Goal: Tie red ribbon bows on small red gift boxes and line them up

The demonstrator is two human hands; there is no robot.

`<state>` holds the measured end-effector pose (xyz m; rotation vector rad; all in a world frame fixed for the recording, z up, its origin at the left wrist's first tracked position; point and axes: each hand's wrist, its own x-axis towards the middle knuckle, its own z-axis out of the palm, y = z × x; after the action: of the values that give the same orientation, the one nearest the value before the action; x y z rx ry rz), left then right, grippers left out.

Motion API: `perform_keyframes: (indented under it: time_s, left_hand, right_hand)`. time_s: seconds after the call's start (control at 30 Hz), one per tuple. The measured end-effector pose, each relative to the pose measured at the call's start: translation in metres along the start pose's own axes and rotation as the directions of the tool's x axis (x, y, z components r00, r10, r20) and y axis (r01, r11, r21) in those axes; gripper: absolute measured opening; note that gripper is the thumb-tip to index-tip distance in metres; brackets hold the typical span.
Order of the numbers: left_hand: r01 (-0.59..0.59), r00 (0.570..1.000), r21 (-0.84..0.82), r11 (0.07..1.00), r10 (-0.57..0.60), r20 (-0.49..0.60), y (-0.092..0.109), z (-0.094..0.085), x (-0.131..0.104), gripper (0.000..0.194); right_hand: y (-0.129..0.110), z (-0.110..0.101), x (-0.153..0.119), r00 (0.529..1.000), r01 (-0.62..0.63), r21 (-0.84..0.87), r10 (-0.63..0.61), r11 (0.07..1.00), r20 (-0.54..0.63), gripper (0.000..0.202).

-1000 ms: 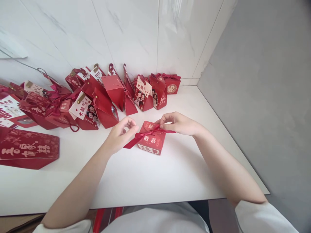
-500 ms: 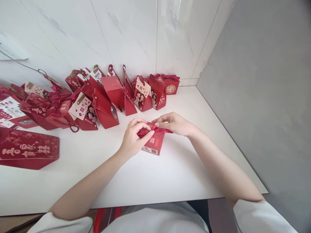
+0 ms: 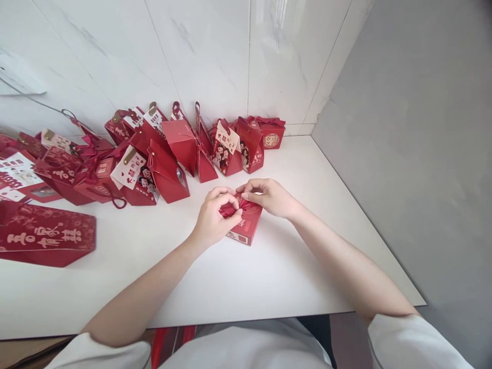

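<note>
Red ribbon [image 3: 228, 210] on the gift box [image 3: 251, 221] mid-frame, pinched by the left hand [image 3: 213, 217] and right hand [image 3: 271, 199], seems half tied and probably needs a gentle tug next.

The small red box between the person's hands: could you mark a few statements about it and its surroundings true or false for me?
1. The left hand and right hand are both at the ribbon on the small red box. True.
2. The small red box is held up in the air. False: it rests on the white table.
3. The large red box at the left edge carries pale lettering. True.
4. The wall behind the boxes is red brick. False: the wall is pale with grey veining.
5. The person's sleeves are black. False: the sleeves are white.
</note>
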<state>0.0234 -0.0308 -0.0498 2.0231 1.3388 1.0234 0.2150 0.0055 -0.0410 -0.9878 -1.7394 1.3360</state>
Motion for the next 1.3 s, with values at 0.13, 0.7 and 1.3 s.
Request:
perform_keyframes:
  time_s: [0.13,0.7,1.3]
  left_hand:
    - [-0.013,1.0,-0.004,1.0,0.013,0.018,-0.002,0.0,0.002,0.007]
    - [-0.082,0.968,-0.281,0.956,0.009,-0.25,-0.026,-0.042,0.01,0.024]
    - [-0.119,0.991,-0.165,0.979,0.128,0.04,0.0,-0.019,-0.009,0.008]
  right_hand:
    - [0.001,0.003,0.0,1.0,-0.003,-0.012,0.003,1.0,-0.029,0.019]
    - [-0.009,0.027,-0.013,0.954,0.279,-0.358,-0.301,0.891,-0.004,0.004]
    - [-0.052,-0.016,-0.035,0.86,0.328,-0.317,-0.142,0.89,0.49,0.011]
